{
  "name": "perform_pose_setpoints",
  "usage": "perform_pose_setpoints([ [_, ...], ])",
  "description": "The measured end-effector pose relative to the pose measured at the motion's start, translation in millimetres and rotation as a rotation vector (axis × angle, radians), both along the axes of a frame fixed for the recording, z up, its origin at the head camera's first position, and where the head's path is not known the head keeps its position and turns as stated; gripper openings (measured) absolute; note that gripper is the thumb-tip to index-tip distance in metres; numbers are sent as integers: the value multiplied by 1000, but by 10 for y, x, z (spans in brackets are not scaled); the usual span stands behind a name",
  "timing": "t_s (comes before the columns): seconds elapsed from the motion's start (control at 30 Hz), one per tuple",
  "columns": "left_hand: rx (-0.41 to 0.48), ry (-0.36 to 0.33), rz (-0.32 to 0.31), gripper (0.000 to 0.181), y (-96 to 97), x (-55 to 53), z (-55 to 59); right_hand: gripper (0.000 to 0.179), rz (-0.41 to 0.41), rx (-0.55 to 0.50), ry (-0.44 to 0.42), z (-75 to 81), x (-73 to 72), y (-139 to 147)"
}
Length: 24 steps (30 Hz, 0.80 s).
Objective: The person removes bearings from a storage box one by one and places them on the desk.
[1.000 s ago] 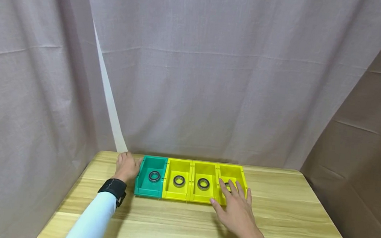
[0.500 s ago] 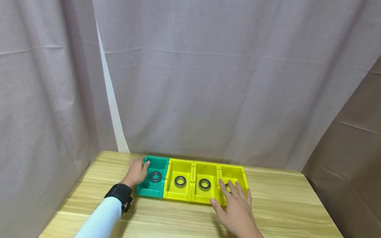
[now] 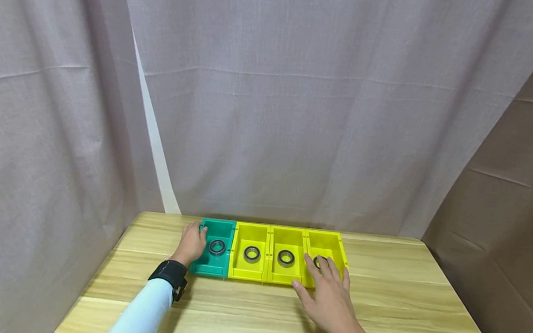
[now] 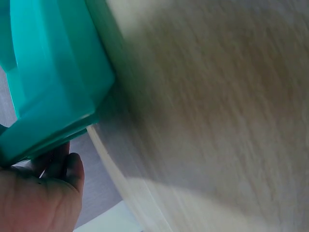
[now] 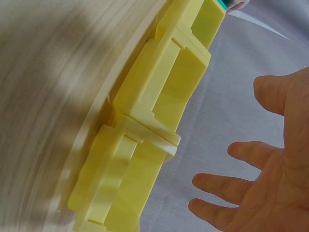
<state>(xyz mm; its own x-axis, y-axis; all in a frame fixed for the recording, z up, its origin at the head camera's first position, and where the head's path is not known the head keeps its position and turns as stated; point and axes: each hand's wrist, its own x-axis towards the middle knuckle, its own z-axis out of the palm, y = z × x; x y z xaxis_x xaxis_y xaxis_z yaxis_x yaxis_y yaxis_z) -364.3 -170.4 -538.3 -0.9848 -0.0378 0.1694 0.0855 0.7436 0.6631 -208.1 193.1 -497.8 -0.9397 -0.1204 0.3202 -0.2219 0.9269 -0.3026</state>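
A green bin stands at the left end of a joined row, with three yellow bins to its right. My left hand grips the green bin's left wall, thumb over the rim and fingers outside; the left wrist view shows the fingers curled against that wall. With fingers spread, my right hand hovers over the front of the rightmost yellow bin and holds nothing. Each bin has one dark ring-shaped bearing lying in it, such as the bearing in the green one; my right fingers partly cover the rightmost.
The row sits near the back edge of a wooden table. Grey curtains hang behind and on the left, and a brown cloth hangs on the right.
My left hand has moved right, from beside the green bin onto its left wall, and its thumb has come over the rim. The right hand has barely shifted.
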Motion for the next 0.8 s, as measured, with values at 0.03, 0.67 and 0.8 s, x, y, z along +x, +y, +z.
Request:
perform_pose_setpoints([
  [0.03,8,-3,1,46,2,0,-3,74,0,1,0,-4,2,-1],
  [0.67,43,-34,-11,48,36,-8,-44,71,112,-53,-67,55,-83,-568],
  [0.8,33,-39,-10,47,-8,23,-58,67,212,-77,-74,46,-171,-920],
])
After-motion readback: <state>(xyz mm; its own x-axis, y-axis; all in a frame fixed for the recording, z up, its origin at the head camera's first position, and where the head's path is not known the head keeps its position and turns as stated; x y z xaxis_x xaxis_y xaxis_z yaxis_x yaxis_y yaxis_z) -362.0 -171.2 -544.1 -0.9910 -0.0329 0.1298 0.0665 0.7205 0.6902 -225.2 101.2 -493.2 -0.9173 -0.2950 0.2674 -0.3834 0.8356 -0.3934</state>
